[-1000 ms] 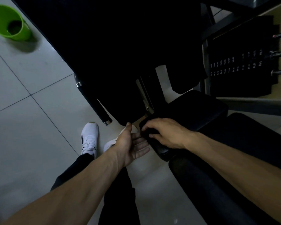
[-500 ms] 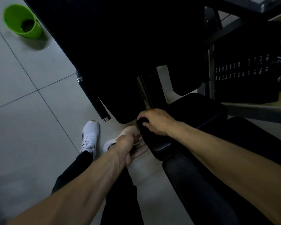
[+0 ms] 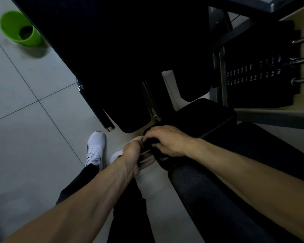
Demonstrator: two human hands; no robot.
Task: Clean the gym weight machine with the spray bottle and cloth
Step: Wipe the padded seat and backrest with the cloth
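Fingers (image 3: 149,135) round black pad (image 3: 209,116), bucket (image 3: 33,40) apart

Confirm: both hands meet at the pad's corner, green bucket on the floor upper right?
No. The bucket stands on the floor upper left, not upper right; the head view shows it. The left hand and right hand do meet at the corner of the pad.

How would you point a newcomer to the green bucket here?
Start at the pale tiled floor left of the black machine. In the view's top left corner the bucket stands on it, beside the machine's edge. It is the only bright green thing; everything near it is grey or black.
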